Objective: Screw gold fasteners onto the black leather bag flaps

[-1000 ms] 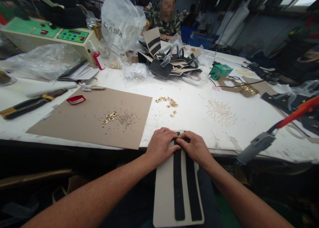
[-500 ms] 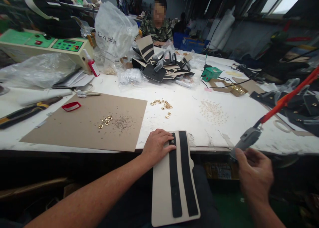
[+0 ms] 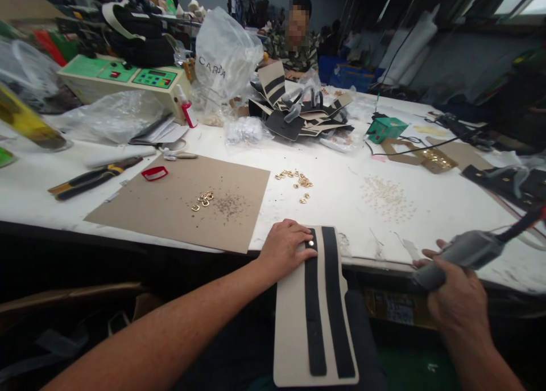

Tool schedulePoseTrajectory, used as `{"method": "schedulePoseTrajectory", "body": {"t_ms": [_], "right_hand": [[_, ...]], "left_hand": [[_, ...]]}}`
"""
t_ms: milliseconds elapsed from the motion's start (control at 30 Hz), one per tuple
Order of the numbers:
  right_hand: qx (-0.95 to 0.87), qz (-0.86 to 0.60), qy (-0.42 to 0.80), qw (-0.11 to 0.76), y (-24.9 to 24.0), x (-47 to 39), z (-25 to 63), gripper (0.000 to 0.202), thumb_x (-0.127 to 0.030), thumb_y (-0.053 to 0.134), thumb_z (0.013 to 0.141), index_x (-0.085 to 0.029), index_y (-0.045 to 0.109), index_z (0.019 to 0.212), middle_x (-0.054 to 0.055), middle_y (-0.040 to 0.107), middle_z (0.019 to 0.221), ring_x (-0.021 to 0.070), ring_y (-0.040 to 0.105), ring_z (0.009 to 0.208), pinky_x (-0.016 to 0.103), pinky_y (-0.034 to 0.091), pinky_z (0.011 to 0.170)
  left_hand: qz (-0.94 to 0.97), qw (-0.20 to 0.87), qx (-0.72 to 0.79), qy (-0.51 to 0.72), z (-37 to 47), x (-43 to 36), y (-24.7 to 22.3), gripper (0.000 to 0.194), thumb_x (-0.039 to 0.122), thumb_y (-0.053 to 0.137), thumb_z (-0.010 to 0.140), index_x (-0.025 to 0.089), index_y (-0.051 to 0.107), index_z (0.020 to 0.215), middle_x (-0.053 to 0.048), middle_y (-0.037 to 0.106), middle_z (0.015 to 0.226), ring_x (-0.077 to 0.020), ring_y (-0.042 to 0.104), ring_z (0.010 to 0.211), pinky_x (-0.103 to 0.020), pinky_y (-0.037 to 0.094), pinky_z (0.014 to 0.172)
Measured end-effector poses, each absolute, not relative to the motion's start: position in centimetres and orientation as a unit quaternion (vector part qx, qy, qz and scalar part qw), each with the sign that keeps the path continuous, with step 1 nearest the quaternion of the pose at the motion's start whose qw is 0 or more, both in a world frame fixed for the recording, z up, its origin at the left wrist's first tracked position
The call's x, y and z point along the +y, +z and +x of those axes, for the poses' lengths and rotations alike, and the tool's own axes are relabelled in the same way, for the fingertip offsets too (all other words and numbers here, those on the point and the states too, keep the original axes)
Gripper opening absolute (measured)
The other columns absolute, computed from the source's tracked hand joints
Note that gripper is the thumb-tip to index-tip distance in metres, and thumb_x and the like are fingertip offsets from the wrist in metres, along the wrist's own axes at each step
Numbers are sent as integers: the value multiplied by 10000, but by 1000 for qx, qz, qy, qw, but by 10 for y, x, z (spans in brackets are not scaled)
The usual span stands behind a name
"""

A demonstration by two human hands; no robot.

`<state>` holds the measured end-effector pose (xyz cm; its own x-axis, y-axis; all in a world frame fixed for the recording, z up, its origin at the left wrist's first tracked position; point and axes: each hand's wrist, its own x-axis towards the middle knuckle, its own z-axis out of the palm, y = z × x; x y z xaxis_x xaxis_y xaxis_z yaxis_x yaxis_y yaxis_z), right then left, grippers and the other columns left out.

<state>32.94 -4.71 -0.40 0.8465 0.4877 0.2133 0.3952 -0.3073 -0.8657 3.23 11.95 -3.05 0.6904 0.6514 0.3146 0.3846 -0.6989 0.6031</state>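
My left hand [image 3: 288, 248] grips the upper left edge of a beige panel [image 3: 294, 328] with two black straps, its fingers beside a shiny metal stud [image 3: 311, 243] on the left strap. The panel's lower part lies over my lap, and its top reaches the table edge. On the right, my right hand [image 3: 458, 294] is around a grey cylindrical tool [image 3: 467, 257] hanging from a red cord. Beyond the panel, small gold rings [image 3: 303, 180] lie on the white table [image 3: 336, 192]. More gold rings [image 3: 206, 198] and dark bits rest on a brown board [image 3: 170, 220].
Pliers [image 3: 96, 177] lie at the left, near a red tag [image 3: 154, 173]. A pile of strapped panels [image 3: 290, 123] stands mid-table before a seated person [image 3: 294, 44]. A green box [image 3: 386, 129] and scattered small pieces [image 3: 388, 197] are at the right.
The view has turned left, so the table things appear further right. My right hand has closed around the grey tool, which now tilts flatter. The stud on the strap looks brighter.
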Motion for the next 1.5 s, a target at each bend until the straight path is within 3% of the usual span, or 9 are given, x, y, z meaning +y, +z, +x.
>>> {"method": "schedulePoseTrajectory", "body": {"t_ms": [100,167,233,367,567,1033,1233,1500], "right_hand": [[-206,-617,253,716,17,-18,278,366,-381,768,735,-238,683,1061,16,620,832,166,607,647,342,549,620],[-205,-554,301,749,31,6,243,377,-383,865,732,-193,688,1006,-33,579,735,104,525,552,253,479,525],[-256,-525,290,758,39,28,214,317,-393,871,781,-173,666,879,-49,565,652,101,524,514,249,487,516],[-359,-489,270,747,39,56,183,325,-395,827,854,-191,597,747,-48,572,598,127,563,493,317,569,575],[-416,-459,298,726,28,72,177,301,-361,778,917,-208,596,731,-48,556,611,124,538,499,297,529,540],[-413,-449,303,732,20,80,177,225,-307,775,898,-238,573,825,-66,574,621,123,550,481,287,506,499],[-473,-462,306,685,22,81,180,247,-239,686,921,-229,575,700,-51,572,593,128,560,479,296,482,505],[-526,-469,322,633,17,83,187,216,-174,659,919,-239,570,734,-53,581,612,142,561,527,307,467,548]], "left_hand": [[887,251,296,251,34,121,-29,301,405,837,862,262,779,1121,-20,781,1230,-276,623,1178,-474,463,1011],[887,250,299,249,34,121,-29,296,398,832,868,255,777,1121,-18,782,1223,-278,618,1185,-474,461,1014],[884,253,299,254,35,121,-30,304,397,839,862,250,775,1120,-15,783,1214,-277,617,1187,-472,461,1018],[880,263,299,259,34,121,-31,310,403,852,847,277,775,1120,-8,782,1213,-277,625,1171,-473,466,996],[879,273,292,259,33,124,-30,278,413,841,858,275,766,1088,1,775,1222,-272,620,1195,-474,457,1010],[881,276,291,250,34,123,-30,286,406,835,863,288,760,1113,5,773,1210,-272,615,1178,-474,454,1009],[881,277,295,246,33,123,-30,226,408,816,881,295,762,1070,5,768,1206,-271,613,1182,-472,452,1002],[882,271,294,251,34,124,-31,257,395,833,869,261,748,1072,6,777,1176,-267,615,1166,-461,449,970]]}}
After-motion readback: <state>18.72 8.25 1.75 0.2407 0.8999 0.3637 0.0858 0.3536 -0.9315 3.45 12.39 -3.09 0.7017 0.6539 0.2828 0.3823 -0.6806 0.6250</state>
